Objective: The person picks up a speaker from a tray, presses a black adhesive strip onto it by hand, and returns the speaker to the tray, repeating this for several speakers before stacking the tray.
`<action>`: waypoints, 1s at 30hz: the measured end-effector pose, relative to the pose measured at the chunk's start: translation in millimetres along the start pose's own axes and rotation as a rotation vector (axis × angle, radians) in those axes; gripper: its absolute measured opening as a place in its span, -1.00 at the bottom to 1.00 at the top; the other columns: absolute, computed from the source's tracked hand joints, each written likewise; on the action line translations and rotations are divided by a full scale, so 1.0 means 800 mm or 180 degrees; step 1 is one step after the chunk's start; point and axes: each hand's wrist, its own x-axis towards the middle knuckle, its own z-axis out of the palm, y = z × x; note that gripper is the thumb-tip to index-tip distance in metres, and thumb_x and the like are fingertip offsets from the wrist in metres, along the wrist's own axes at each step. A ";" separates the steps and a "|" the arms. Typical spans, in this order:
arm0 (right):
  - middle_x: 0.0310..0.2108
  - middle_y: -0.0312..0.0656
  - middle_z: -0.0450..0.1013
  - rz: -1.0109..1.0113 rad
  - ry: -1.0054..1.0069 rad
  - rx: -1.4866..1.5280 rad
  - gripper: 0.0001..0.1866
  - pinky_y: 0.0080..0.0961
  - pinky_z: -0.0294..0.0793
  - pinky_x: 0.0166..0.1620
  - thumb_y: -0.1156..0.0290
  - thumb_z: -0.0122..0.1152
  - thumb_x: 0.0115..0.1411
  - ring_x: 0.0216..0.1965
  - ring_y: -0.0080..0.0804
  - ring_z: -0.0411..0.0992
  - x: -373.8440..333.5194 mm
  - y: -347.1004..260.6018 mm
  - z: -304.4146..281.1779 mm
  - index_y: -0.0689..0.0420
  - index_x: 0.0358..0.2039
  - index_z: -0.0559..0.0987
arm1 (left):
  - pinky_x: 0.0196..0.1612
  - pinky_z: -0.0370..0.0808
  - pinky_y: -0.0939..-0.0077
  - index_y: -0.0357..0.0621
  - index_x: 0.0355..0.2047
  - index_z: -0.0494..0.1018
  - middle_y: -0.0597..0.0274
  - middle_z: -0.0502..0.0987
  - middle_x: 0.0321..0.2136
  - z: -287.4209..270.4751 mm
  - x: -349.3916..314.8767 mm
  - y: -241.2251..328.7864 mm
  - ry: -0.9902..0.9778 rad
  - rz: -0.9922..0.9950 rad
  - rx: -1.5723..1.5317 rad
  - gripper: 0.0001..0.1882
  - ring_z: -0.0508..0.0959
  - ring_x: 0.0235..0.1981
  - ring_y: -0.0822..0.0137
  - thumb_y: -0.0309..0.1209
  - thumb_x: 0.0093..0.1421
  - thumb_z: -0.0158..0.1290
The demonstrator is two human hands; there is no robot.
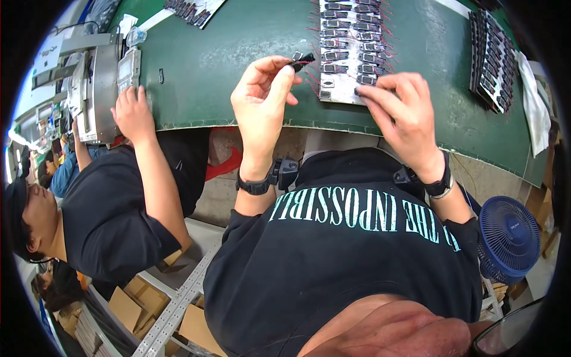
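My left hand (262, 98) is closed, pinching a small black rectangular part with a red wire (302, 62) between thumb and fingers, just above the green table. To its right lies a white board (342, 94) carrying two columns of similar small black parts (335, 55) with red wires sticking out at the sides. At the board's near right corner, my right hand (405, 110) has its fingertips at a small black piece (358, 91), mostly hidden by the fingers.
A co-worker at left rests a hand (134, 113) beside a grey metal machine (98, 89). One loose black part (160, 76) lies on the green table (238, 35). Another loaded board (492, 65) and a white cloth (534, 107) are at right. A blue fan (510, 238) stands below.
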 end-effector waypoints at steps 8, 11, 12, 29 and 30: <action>-0.37 -0.26 0.41 -0.0614 -0.0626 0.0004 -0.81 -0.37 0.38 -0.13 0.53 0.32 -0.02 -0.24 -0.28 0.39 0.047 0.000 0.030 0.14 -0.32 0.63 | -0.50 0.50 0.66 -0.36 -0.15 0.49 0.15 0.58 -0.30 -0.004 0.004 -0.013 0.0186 0.0077 -0.0162 -0.83 0.62 -0.36 0.39 -0.57 0.26 0.11; -0.37 -0.25 0.40 -0.0706 -0.0744 -0.0116 -0.81 -0.36 0.38 -0.12 0.52 0.31 -0.02 -0.24 -0.28 0.38 0.050 -0.003 0.031 0.16 -0.33 0.62 | -0.50 0.50 0.66 -0.36 -0.14 0.49 0.15 0.58 -0.30 -0.010 0.007 -0.020 0.0202 0.0063 -0.0169 -0.83 0.62 -0.36 0.40 -0.57 0.26 0.11; -0.36 -0.24 0.39 -0.0622 -0.0828 -0.0158 -0.81 -0.36 0.37 -0.12 0.53 0.30 -0.02 -0.23 -0.27 0.38 0.051 -0.006 0.032 0.16 -0.32 0.60 | -0.50 0.51 0.66 -0.36 -0.14 0.49 0.15 0.58 -0.29 -0.013 0.009 -0.021 0.0194 0.0046 -0.0168 -0.83 0.62 -0.36 0.40 -0.57 0.26 0.11; -0.24 -0.26 0.49 0.0957 -0.0338 0.0852 -0.76 -0.57 0.35 0.03 0.50 0.24 0.19 -0.12 -0.47 0.43 0.066 0.007 -0.035 0.23 -0.11 0.55 | -0.42 0.46 0.72 -0.28 -0.18 0.55 0.29 0.59 -0.35 -0.010 0.007 -0.016 -0.0189 -0.0435 0.0197 -0.83 0.54 -0.40 0.57 -0.51 0.22 0.17; -0.24 -0.26 0.49 0.0957 -0.0342 0.0852 -0.76 -0.57 0.35 0.03 0.50 0.24 0.19 -0.12 -0.47 0.43 0.064 0.018 -0.045 0.23 -0.11 0.55 | -0.40 0.46 0.71 -0.27 -0.21 0.57 0.31 0.59 -0.37 -0.003 0.007 -0.014 -0.0391 -0.0434 0.0421 -0.83 0.53 -0.41 0.57 -0.50 0.19 0.19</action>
